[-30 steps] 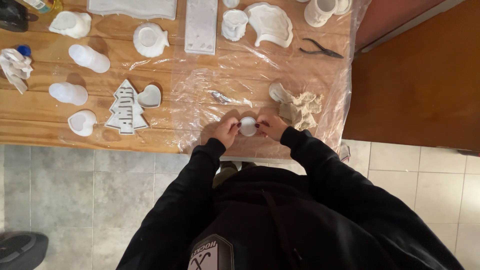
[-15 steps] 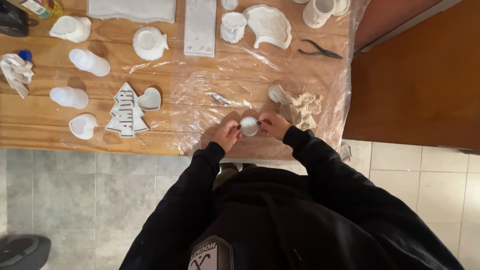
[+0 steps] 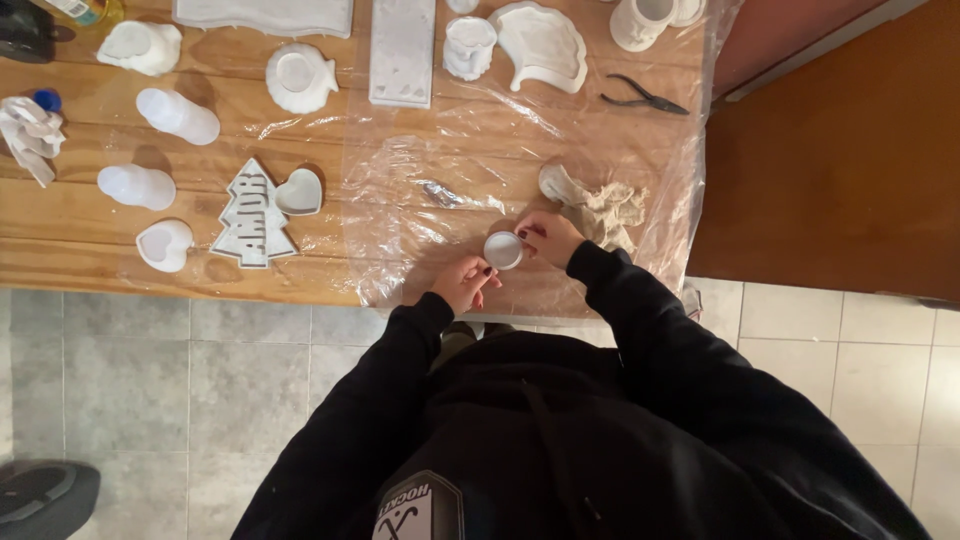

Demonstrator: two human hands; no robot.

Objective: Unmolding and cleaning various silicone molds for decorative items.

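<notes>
right hand (image 3: 545, 238) gripping small white round cup (image 3: 503, 250), left hand (image 3: 463, 283) curled empty just beside, over plastic sheet (image 3: 420, 215)

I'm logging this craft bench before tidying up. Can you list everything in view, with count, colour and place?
Small round white cup: one, white, held between both hands over the plastic sheet.
Clear plastic sheet: one, transparent, over the table's right part.
Wooden table: one, brown, across the top.
Crumpled beige cloth: one, beside the right hand.
Black pliers: one, upper right.
White tree-shaped plaque: one, left of the sheet.
White heart-shaped dishes: two, flanking the tree.
White rectangular mould: one, top centre.
Frosted white bottles: two, lying at left.
Grey tiled floor: below the table.
Left hand: on the cup's near side.
Right hand: gripping the cup's rim.
</notes>
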